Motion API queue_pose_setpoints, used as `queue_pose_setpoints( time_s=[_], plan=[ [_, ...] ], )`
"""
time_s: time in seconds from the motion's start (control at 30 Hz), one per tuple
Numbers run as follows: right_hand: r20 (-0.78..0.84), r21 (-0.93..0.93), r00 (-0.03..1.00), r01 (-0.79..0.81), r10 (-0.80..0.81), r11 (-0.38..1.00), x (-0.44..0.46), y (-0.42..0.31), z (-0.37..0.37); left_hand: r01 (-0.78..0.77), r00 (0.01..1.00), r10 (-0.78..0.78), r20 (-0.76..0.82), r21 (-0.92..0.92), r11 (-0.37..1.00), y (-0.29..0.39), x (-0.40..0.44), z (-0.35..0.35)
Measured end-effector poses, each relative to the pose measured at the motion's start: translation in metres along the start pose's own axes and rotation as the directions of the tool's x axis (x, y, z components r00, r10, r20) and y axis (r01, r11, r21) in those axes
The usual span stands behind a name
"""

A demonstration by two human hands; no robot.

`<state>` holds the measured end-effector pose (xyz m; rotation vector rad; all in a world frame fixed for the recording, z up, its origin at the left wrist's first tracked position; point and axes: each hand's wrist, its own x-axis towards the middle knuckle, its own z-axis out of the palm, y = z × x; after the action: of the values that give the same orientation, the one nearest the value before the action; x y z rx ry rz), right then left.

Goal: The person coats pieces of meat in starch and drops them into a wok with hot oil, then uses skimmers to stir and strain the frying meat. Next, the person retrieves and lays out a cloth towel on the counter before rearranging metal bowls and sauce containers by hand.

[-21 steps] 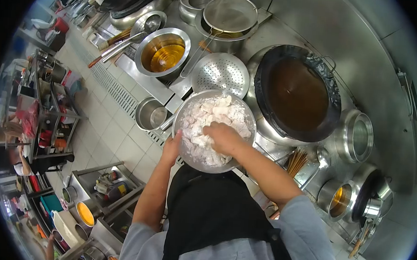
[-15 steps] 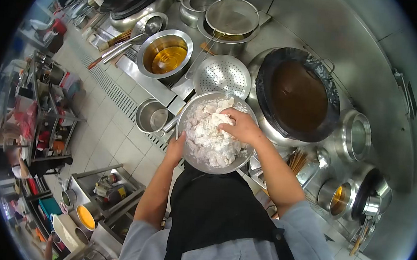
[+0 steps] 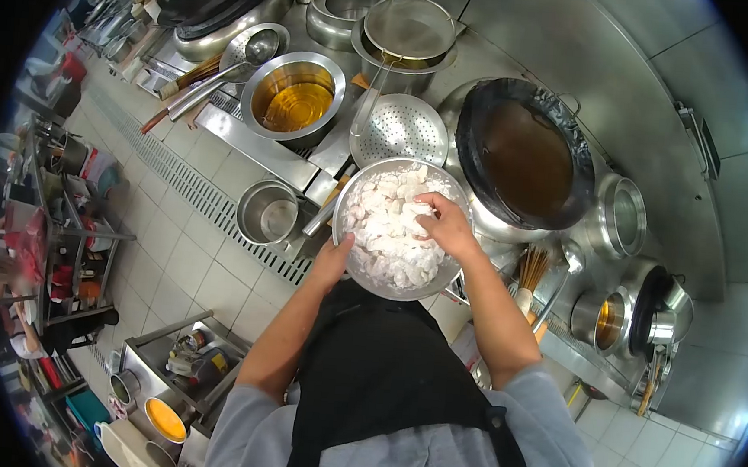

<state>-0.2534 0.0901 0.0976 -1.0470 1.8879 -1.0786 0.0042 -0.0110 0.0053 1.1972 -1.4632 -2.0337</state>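
A round metal bowl (image 3: 350,271) in front of my apron holds many white, flour-coated pieces (image 3: 391,243); what is under the coating I cannot make out. My left hand (image 3: 330,261) grips the bowl's left rim, thumb on the inside. Over the right part of the bowl, my right hand (image 3: 448,226) has its fingers and thumb curled around some of the coated pieces, the fingertips partly hidden among them. Just beyond the bowl lies a perforated strainer (image 3: 400,135), its near edge beside the bowl's rim.
To the right of the strainer sits a black wok (image 3: 526,162) of brown liquid. A metal pot of yellow oil (image 3: 295,102) stands farther left. Nearby are a saucepan (image 3: 268,213), a mesh sieve (image 3: 409,28), a bamboo brush (image 3: 531,275) and a ladle (image 3: 572,258).
The bowl has shifted slightly to the right in view, with both hands. My right hand has moved a little rightward, and the pieces lie more spread out. The camera view has turned slightly.
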Motion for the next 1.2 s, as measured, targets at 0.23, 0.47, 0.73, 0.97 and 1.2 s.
queue_pose_setpoints(
  time_s=[0.23, 0.47, 0.73, 0.97, 1.2],
  plan=[
    [-0.110, 0.025, 0.993, -0.031, 0.034, 0.999, -0.013, -0.028, 0.018, -0.040, 0.995, 0.040, 0.086, 0.002, 0.999, -0.013, 0.010, -0.009],
    [-0.170, -0.047, 0.985, 0.012, -0.020, 0.999, -0.009, -0.037, 0.005, 0.018, 1.000, -0.017, 0.026, -0.036, 0.999, -0.005, 0.006, -0.003],
    [0.081, -0.485, 0.958, 0.279, -0.276, 0.829, 0.002, 0.005, 0.031, 0.068, 0.985, -0.083, -0.149, -0.101, 0.993, -0.017, 0.006, 0.009],
    [0.064, -0.012, 0.965, 0.255, -0.254, 0.967, -0.003, -0.034, -0.029, 0.087, 0.973, -0.113, -0.199, -0.133, 0.987, -0.023, 0.007, 0.014],
    [0.094, -0.041, 0.953, 0.292, -0.287, 0.956, 0.012, -0.041, -0.082, 0.030, 0.961, -0.070, -0.269, -0.149, 0.988, -0.026, 0.008, 0.016]
  ],
)
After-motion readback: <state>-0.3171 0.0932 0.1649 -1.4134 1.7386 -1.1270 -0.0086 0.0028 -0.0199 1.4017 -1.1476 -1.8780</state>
